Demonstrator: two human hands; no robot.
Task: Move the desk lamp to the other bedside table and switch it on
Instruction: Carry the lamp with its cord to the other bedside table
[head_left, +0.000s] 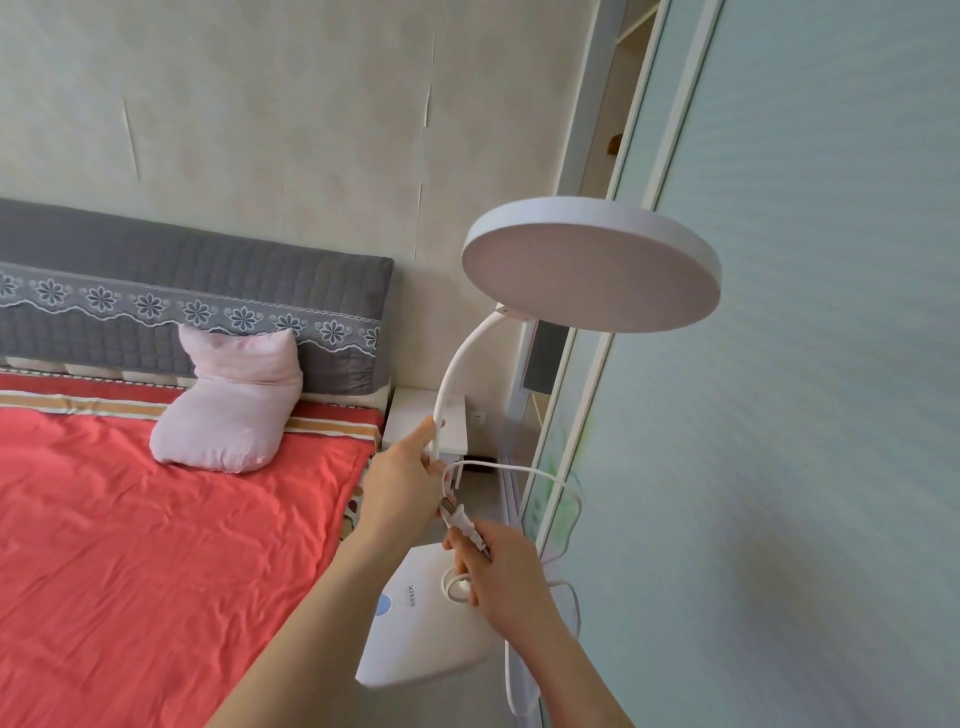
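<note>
left hand (402, 483) is curled round the neck of the lamp (592, 265) so it hangs in the air by the bed, short of the bedside table (410, 415) — right hand (501, 569) pinches the plug (464, 522), i guess to keep the cord (509, 675) from dragging and ready for the socket (478, 417)

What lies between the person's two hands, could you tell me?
In the head view, the white power plug of the white round-headed desk lamp lies there; the right hand pinches it, the left hand grips the lamp's neck.
</note>
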